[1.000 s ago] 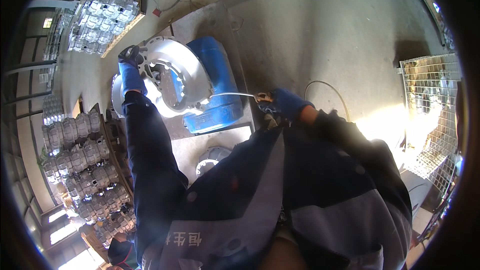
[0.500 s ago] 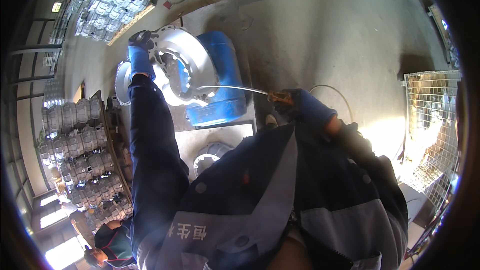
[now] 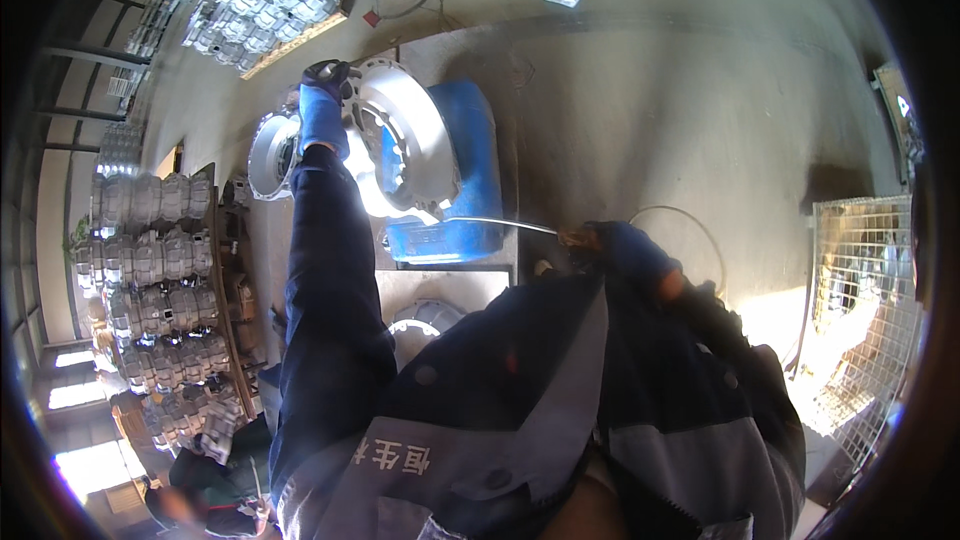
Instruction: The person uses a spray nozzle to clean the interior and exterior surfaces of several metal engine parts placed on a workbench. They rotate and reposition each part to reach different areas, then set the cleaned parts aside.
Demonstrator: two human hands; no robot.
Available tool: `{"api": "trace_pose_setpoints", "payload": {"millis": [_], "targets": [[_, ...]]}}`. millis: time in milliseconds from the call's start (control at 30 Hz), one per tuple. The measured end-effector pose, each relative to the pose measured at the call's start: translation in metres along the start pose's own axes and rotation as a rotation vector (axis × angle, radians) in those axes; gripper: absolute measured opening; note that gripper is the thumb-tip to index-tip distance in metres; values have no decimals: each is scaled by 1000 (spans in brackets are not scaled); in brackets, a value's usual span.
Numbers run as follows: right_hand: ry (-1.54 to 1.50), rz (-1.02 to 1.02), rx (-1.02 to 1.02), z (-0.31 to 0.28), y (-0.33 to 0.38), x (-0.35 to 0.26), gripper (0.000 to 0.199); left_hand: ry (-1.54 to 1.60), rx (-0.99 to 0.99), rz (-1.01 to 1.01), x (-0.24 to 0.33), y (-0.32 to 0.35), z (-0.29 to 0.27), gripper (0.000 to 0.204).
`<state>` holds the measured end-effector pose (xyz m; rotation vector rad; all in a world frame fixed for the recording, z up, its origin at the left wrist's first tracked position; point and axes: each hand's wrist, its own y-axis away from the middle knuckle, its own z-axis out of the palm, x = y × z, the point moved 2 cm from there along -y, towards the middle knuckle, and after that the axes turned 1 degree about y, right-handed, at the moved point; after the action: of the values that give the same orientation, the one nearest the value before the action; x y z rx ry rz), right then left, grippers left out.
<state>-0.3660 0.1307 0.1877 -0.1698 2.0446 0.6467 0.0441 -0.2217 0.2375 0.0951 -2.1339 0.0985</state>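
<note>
My left hand (image 3: 328, 92), in a dark glove under a blue cuff, grips the far left rim of a large silver cast-metal housing (image 3: 425, 140). The ring-shaped casting stands tilted against a blue plastic drum (image 3: 474, 155). In my right hand (image 3: 632, 252), also gloved, is the brown handle of a long, thin metal-shafted tool (image 3: 515, 224). Its shaft reaches left to the housing's near edge; glare and the rim hide whether the tip touches. Beside my left forearm sits another round silver casting (image 3: 268, 158).
A third casting (image 3: 425, 318) lies close to my body, partly behind my jacket. Stacked castings (image 3: 155, 245) line the left, with another stack (image 3: 270, 5) at far left. A wire-mesh cage (image 3: 860, 290) stands right. A person (image 3: 215, 490) is at lower left.
The tool's tip has gone from inside the ring to its near edge, and my right hand is slightly closer to me. My left hand keeps its grip. The whole view has shifted slightly.
</note>
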Motion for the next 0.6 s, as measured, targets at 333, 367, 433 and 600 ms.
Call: {"api": "trace_pose_setpoints", "payload": {"millis": [333, 367, 433, 600], "targets": [[-290, -176, 119, -22, -7, -65, 41, 149, 58, 18, 0, 14, 5, 32], [-298, -138, 122, -22, -7, -66, 39, 84, 58, 16, 5, 16, 4, 30], [-503, -254, 222, -20, -10, -60, 33, 104, 63, 2, 7, 14, 6, 30], [-459, -182, 131, -10, -14, -61, 34, 229, 81, 30, -8, 6, 12, 22]]}}
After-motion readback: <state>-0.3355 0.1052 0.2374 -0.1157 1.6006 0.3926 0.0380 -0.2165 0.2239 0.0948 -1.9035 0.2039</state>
